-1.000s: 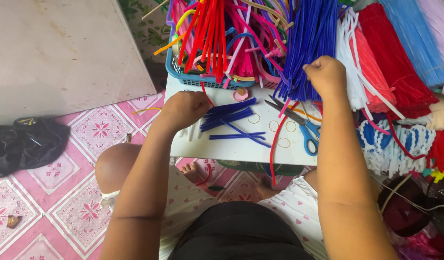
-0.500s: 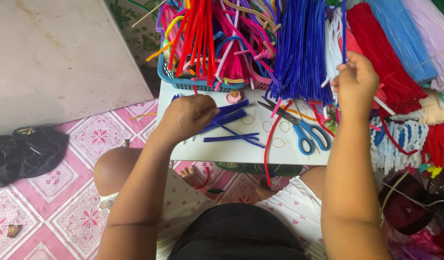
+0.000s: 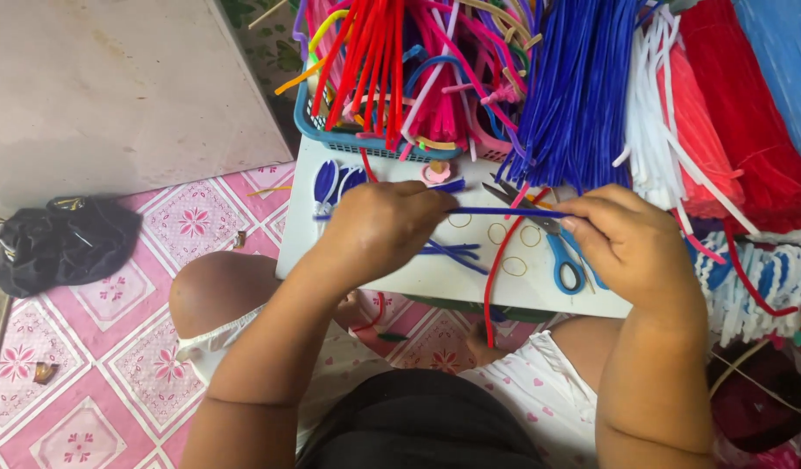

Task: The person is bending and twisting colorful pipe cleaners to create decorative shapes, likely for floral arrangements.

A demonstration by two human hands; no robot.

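Over desk (image 3: pixel 400 282) centre: left hand (image 3: pixel 379 227) and right hand (image 3: pixel 631 243) grips both closed on thin fuzzy blue pipe cleaner (image 3: pixel 505 211), stretched level between. Shaping step; likely needs bending next.

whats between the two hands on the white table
In the head view a blue pipe cleaner spans from the left hand to the right hand, each pinching an end. Beneath it lie scissors and rubber bands.

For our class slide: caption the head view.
Left hand and right hand stretch a fuzzy blue pipe cleaner above a white table.
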